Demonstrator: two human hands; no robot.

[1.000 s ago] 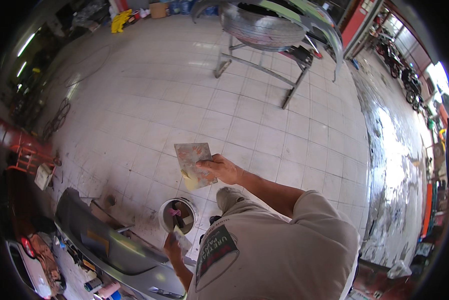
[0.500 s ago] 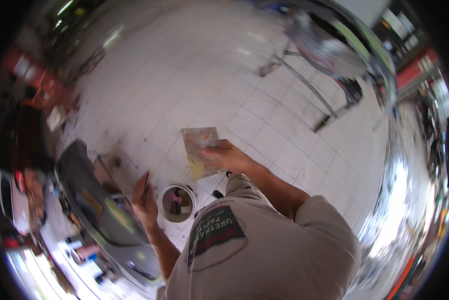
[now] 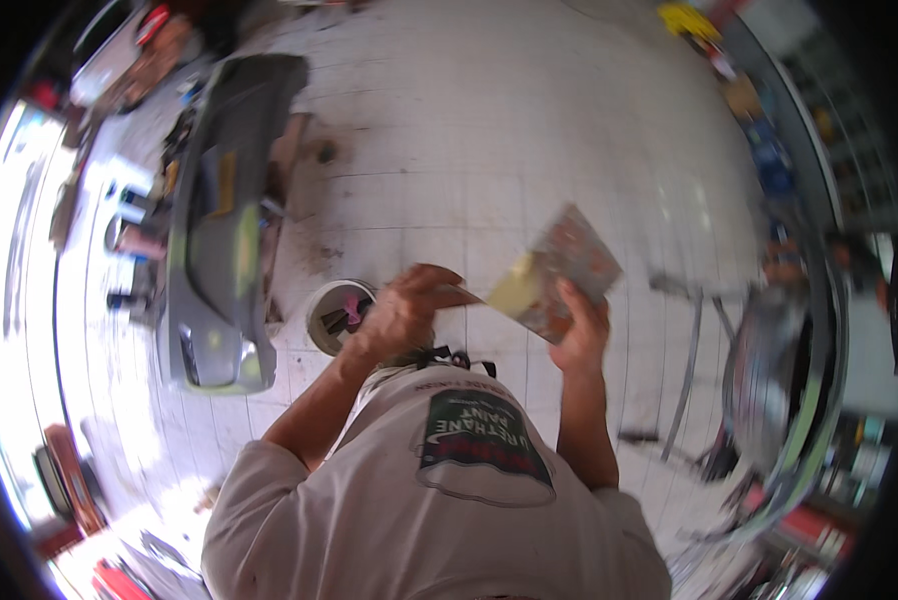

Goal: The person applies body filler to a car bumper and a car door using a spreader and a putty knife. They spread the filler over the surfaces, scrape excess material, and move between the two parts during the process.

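My left hand (image 3: 409, 305) grips a thin flat spreader (image 3: 461, 296), seen almost edge-on and blurred, whose edge is at or very near the corner of a square board; whether they touch I cannot tell. My right hand (image 3: 582, 332) has its thumb over the board (image 3: 582, 250), which is mottled grey and orange with a lump of pale yellow paste (image 3: 511, 282) on it. Below and left of my left hand, a white bucket (image 3: 325, 326) on the tiled floor holds a pink item and some flat pieces.
A grey bumper with pale green patches (image 3: 219, 300) lies lengthwise at my left on a support. At my right, another bumper (image 3: 799, 400) rests on a metal stand (image 3: 689, 360). Cans and clutter (image 3: 136, 235) sit beyond the left bumper, and blue containers (image 3: 769, 165) line the far right.
The view has swung left, bringing the grey bumper alongside me. My left hand has risen from beside the bucket toward the board, which my right hand now holds tilted further right.
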